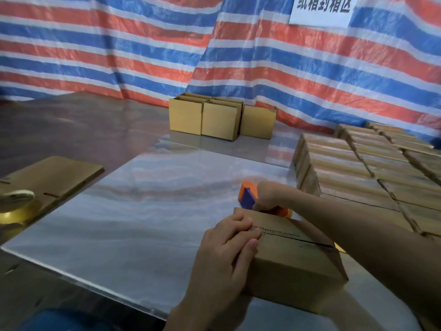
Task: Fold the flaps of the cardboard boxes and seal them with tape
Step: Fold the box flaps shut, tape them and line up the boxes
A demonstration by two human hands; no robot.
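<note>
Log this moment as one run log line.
stage: sealing | cardboard box: flaps folded shut | left hand: pressing flat on box top | right hand: gripping tape dispenser at box's far edge

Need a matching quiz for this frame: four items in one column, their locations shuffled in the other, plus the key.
Items
1. orange and purple tape dispenser
2. group of open brown cardboard boxes
3. flat brown cardboard sheet
4. packed rows of brown cardboard boxes

Places
A. left side of the table
B. gripped by the right hand
C. right side of the table
D. far end of the table, in front of the striped tarp

Pairs: 1-B, 2-D, 3-A, 4-C
</note>
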